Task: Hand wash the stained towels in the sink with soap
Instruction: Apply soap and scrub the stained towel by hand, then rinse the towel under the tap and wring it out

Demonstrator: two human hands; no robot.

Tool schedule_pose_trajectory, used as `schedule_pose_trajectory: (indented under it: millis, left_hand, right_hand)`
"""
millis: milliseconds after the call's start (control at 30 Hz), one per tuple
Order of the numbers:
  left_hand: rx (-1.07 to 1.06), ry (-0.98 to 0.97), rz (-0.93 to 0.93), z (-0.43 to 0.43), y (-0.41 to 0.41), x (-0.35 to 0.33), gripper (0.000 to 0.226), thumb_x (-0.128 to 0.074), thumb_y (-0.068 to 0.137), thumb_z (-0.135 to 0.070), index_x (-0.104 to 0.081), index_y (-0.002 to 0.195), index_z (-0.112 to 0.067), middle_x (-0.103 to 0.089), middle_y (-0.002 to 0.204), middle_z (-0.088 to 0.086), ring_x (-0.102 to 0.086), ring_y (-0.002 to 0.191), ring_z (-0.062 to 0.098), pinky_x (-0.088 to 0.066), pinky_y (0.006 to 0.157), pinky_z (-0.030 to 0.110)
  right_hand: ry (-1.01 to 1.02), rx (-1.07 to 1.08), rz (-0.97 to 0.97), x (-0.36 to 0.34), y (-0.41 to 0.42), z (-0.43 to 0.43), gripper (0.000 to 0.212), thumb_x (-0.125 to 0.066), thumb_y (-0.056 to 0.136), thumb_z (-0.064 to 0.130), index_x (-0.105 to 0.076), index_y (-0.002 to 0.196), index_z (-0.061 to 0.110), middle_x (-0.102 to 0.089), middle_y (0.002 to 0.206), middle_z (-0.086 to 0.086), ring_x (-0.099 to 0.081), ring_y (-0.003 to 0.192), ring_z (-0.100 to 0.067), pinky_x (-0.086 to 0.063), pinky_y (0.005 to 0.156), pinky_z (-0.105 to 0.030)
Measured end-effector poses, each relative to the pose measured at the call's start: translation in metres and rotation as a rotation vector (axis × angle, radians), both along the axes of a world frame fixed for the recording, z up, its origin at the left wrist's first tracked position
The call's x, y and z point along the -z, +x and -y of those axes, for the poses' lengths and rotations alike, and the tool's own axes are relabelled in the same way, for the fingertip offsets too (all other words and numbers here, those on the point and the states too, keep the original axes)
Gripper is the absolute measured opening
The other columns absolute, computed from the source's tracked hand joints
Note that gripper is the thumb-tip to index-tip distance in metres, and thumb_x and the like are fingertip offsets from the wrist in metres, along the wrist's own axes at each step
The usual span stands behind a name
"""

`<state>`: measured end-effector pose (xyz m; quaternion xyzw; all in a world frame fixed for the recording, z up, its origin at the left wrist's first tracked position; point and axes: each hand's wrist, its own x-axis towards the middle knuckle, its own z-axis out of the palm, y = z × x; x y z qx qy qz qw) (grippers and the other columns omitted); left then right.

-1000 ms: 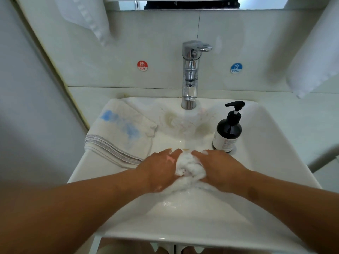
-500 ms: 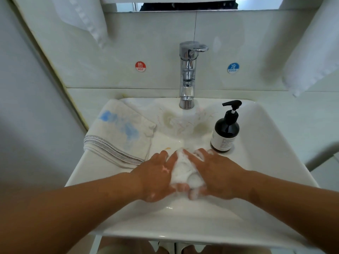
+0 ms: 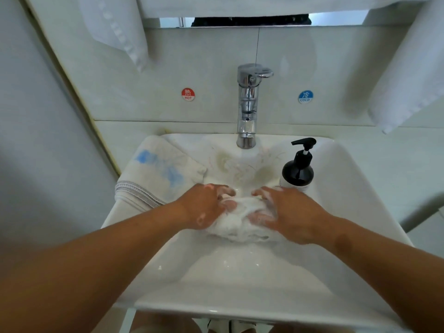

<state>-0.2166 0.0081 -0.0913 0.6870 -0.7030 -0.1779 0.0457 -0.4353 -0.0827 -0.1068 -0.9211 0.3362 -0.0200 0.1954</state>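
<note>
White sudsy towel [image 3: 240, 223] gripped btwn L hand [image 3: 204, 209] & R hand [image 3: 292, 213], mid sink [image 3: 240, 299].

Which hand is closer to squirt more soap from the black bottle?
Probably the right hand: the soap bottle stands just beyond its fingers. The left hand grips the sudsy towel farther away.

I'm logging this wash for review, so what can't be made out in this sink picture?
Head view only.
Soapy towel: foam, the left hand and right hand hide any stains.
Bottle: label mostly behind the right hand, too small to read.
Hanging towel: cut off by the right edge.
Tap: water flow too faint to tell.
</note>
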Motion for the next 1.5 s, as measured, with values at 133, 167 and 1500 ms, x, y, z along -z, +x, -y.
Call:
schedule_pose_trajectory:
  millis: [133, 167, 1500]
  left_hand:
    - [-0.031, 0.138, -0.127, -0.012, -0.014, 0.015, 0.103, -0.036, 0.08, -0.09, -0.021, 0.158, -0.025, -0.044, 0.154, 0.003, -0.048, 0.136, 0.026, -0.038, 0.113, 0.038]
    - [-0.053, 0.134, -0.069, -0.014, -0.017, 0.02, 0.112, -0.036, 0.072, -0.096, -0.016, 0.159, -0.028, -0.046, 0.15, 0.005, -0.05, 0.132, 0.027, -0.041, 0.111, 0.042]
    - [0.028, -0.011, -0.306, -0.019, 0.002, 0.022, 0.083, -0.08, 0.078, -0.058, -0.039, 0.149, -0.044, -0.051, 0.131, -0.03, -0.052, 0.114, -0.004, -0.036, 0.09, 0.004]
  right_hand:
    - [0.024, -0.115, -0.132, 0.009, -0.003, -0.009, 0.118, -0.067, 0.073, 0.078, 0.009, 0.157, 0.045, -0.044, 0.135, 0.005, -0.051, 0.118, -0.018, -0.045, 0.101, -0.034]
    - [-0.027, -0.118, -0.164, 0.012, 0.0, -0.009, 0.12, -0.071, 0.073, 0.074, 0.013, 0.155, 0.047, -0.045, 0.127, 0.003, -0.054, 0.109, -0.019, -0.048, 0.094, -0.034]
    - [-0.339, 0.035, 0.236, -0.066, -0.001, -0.011, 0.057, -0.055, 0.082, 0.074, -0.062, 0.124, 0.035, -0.066, 0.105, 0.017, -0.062, 0.086, 0.001, -0.056, 0.083, -0.032]
